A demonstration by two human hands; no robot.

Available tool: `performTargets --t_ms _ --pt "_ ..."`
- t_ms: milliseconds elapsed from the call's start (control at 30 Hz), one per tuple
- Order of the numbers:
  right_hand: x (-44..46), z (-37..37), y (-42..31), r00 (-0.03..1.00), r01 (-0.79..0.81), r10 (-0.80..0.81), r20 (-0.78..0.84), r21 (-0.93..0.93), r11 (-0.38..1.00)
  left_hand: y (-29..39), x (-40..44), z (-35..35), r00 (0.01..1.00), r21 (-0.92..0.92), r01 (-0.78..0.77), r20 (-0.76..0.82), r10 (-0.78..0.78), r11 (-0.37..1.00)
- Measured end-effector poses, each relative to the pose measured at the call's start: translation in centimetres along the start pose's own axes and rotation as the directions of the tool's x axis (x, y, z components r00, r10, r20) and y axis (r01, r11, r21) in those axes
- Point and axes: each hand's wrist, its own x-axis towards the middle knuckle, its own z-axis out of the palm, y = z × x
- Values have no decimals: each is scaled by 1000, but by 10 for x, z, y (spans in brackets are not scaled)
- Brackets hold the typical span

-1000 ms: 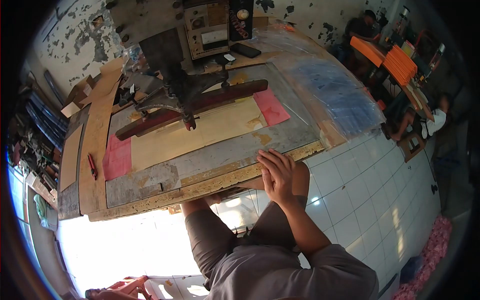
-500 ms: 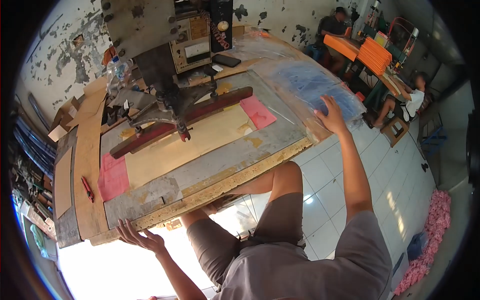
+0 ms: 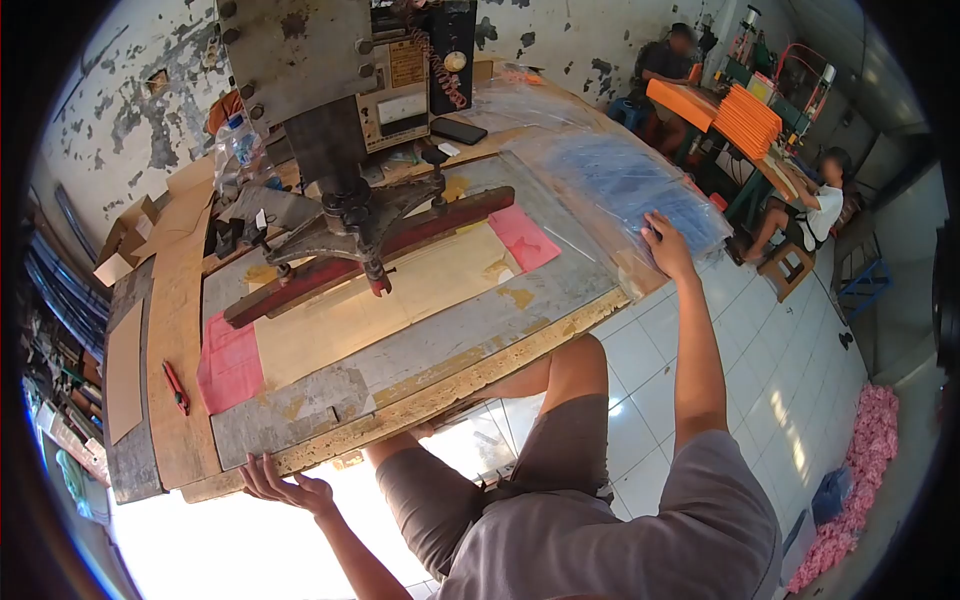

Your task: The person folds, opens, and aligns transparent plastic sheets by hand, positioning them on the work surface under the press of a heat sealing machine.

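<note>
My left hand is at the front left edge of the worktable, fingers stretched out and apart against the edge. My right hand is over the table's right side, beside a stack of clear bluish plastic sheets. Its fingers are bent inward, with a small dark spot between them that I cannot make out. Between my hands, a long reddish bar under the press head lies across a yellowish sheet. Pink pieces show at both ends of this sheet.
A red-handled tool lies on the left boards. A phone and a plastic bottle are farther back. Two people sit at the back right by a stack of orange sheets. Pink scraps lie along the floor at right.
My right hand has drawn its spread fingers inward and lowered slightly. My left hand's fingers have come against the table edge. The view has shifted a little; press and sheets appear unchanged.
</note>
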Motion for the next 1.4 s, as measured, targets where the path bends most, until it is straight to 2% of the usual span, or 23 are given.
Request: performTargets --t_ms 133,233,633,833,1400 --pt "3 27 -7 993 -97 79 -86 -231 968 5 4 1 1000 -23 -1 -21 1 1000" --pt "-9 27 -29 984 -161 132 -118 -280 946 6 4 2 999 -28 -6 -38 5 1000" --pt "-17 19 -41 979 -178 158 -128 -155 972 4 3 6 999 -36 -20 -47 18 999" --pt "-19 19 -44 972 -210 190 -135 -158 965 4 0 8 999 -25 1 -51 -3 1000" --pt "-21 17 -46 977 -173 154 -148 -125 977 4 1 13 996 -41 -13 -88 9 999"
